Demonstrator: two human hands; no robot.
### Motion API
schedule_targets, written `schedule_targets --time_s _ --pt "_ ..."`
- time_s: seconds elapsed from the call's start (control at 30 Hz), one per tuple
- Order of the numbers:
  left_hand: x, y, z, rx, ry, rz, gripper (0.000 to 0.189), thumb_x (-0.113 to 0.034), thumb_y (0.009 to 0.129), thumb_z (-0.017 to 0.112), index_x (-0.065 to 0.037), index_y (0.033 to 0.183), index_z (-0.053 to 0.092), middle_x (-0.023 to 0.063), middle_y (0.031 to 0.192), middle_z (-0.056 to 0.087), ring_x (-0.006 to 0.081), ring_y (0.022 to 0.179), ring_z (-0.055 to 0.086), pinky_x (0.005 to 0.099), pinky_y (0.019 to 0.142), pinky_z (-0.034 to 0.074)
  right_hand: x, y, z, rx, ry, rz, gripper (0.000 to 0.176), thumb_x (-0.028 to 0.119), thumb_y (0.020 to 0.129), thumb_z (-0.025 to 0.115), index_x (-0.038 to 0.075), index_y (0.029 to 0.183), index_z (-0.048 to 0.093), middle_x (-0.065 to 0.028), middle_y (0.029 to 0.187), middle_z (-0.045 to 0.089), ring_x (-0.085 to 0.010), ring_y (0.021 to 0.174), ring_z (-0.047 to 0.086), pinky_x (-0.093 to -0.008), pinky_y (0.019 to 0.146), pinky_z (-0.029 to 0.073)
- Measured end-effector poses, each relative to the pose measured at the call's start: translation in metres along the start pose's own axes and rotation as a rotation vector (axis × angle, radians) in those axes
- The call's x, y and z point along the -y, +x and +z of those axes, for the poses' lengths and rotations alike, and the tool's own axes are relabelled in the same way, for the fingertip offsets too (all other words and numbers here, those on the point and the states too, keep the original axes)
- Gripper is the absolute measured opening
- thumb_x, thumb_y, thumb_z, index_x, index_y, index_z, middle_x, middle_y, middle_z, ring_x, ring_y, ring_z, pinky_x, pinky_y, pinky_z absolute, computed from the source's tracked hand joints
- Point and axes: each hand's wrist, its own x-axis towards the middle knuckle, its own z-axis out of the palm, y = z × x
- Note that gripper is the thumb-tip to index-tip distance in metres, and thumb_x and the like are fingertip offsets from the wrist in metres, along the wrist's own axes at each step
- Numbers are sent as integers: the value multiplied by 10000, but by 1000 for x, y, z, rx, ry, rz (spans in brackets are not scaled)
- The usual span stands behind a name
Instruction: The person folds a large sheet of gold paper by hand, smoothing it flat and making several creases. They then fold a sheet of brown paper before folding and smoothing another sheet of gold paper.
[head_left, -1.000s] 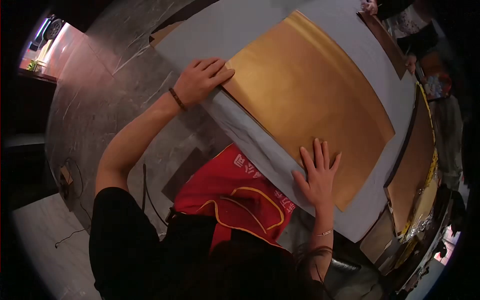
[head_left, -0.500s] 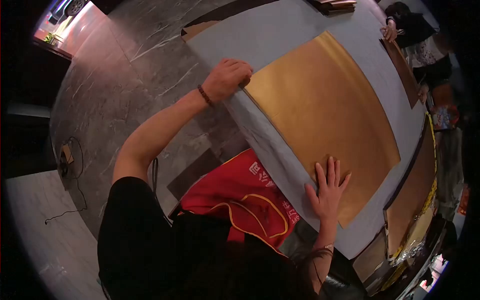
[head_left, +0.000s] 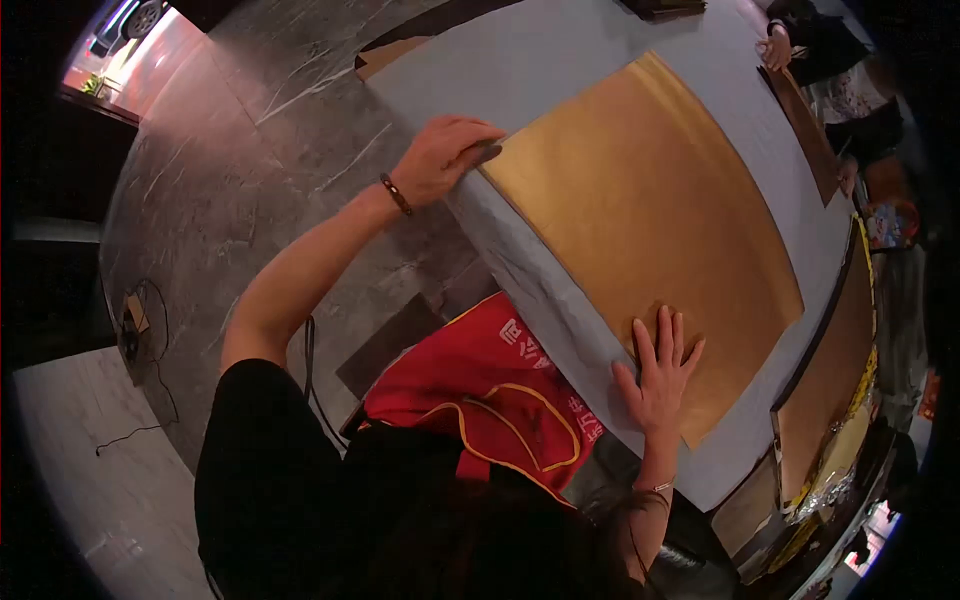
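"Since half a second ago, the fingers of my left hand (head_left: 437,155) have straightened from a tighter curl at the sheet's corner; my right hand has stayed spread on the surface."

"Where's the sheet?"

"The large gold-brown, flat, smooth sheet (head_left: 640,220) lies on the bench, over its pale grey cloth-like covering (head_left: 450,80), with one long edge towards me."

"Why one hand at each end?"

"I'd say my right hand (head_left: 662,375), open and flat with nothing gripped, weighs down the near end against sliding. My left is partly open at the far-left corner, where it can guide the edge; I can't tell whether it's pinching it."

"Anyone close?"

"Across the bench, a co-worker's upper hand (head_left: 775,48) and lower hand (head_left: 848,178) are at opposite ends of a long brown strip (head_left: 803,130), likely to keep it straight, well apart from mine."
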Motion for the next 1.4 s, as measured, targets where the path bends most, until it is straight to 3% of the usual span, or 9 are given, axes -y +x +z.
schedule_targets --time_s 0.13,0.2,0.33,0.47,0.63,1.17,1.4 --pt "4 14 -16 154 55 157 323 -82 833 660 -92 1154 621 76 1135 631 263 1087 575 395 926 445 -1 0 1 -17 34 13 564 483 883 548 207 1372 498 -94 1536 290 -298 1437 211 -635 1110 33" --pt "-1 21 -19 243 293 365 364 -120 798 697 -97 1150 610 57 1142 629 234 1098 579 378 906 463 -1 0 2 -24 3 -2 568 490 886 538 202 1373 495 -96 1538 285 -295 1438 207 -633 1111 32" --pt "-5 39 -19 378 401 598 339 -156 800 685 -100 1120 588 48 1146 626 210 1092 590 340 866 496 2 1 -4 31 -13 12 586 453 877 527 153 1378 475 -119 1541 270 -309 1443 189 -605 1122 28" --pt "-6 52 -21 548 391 605 356 -175 799 677 -103 1132 574 47 1140 624 210 1087 593 347 867 502 2 1 -3 13 18 26 571 493 883 535 208 1376 490 -79 1546 273 -287 1445 187 -630 1115 28" --pt "-15 62 -22 847 412 449 266 -170 834 648 -113 1084 578 49 1116 626 224 1060 598 353 859 507 1 1 1 2 -6 19 564 480 880 545 219 1377 487 -77 1548 268 -288 1445 186 -629 1118 29" --pt "-15 59 -21 767 329 392 251 -205 801 693 -95 1012 613 46 1032 660 240 990 621 355 832 518 1 1 0 15 10 28 575 514 884 523 199 1365 505 -94 1539 283 -293 1441 198 -622 1119 16" --pt "-7 53 -10 633 420 602 172 -178 805 659 -100 933 573 31 934 640 204 881 640 334 753 540 1 1 0 2 22 22 574 505 886 525 205 1375 495 -92 1539 284 -295 1440 200 -628 1116 9"
